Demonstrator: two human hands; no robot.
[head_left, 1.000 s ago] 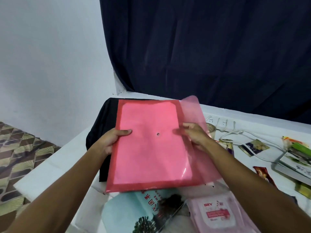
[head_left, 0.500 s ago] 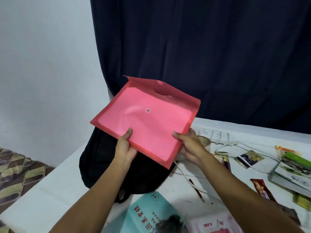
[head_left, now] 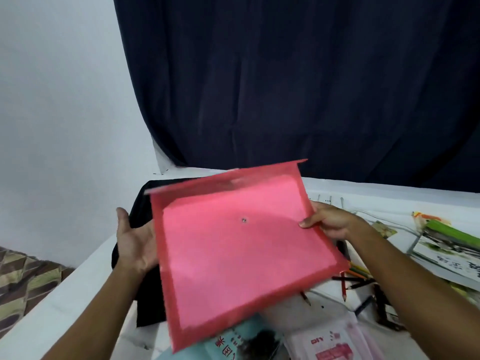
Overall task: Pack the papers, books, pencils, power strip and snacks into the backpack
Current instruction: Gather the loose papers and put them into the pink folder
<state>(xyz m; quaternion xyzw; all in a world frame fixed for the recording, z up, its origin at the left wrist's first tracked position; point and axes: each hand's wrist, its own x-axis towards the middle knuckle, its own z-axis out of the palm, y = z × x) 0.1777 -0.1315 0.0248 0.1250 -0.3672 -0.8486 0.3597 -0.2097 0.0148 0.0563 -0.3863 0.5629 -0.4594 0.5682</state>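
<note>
The red document folder [head_left: 241, 253], flap up half a second ago, now has it folded shut and hangs tilted over the black backpack [head_left: 140, 211]. Right hand [head_left: 327, 222] pinches its edge; left hand [head_left: 135, 237] supports it with straight fingers. Insertion likely comes next.

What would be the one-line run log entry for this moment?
step: packing papers | right hand: pinches red folder edge | left hand: open beside folder | black backpack: behind folder
</note>
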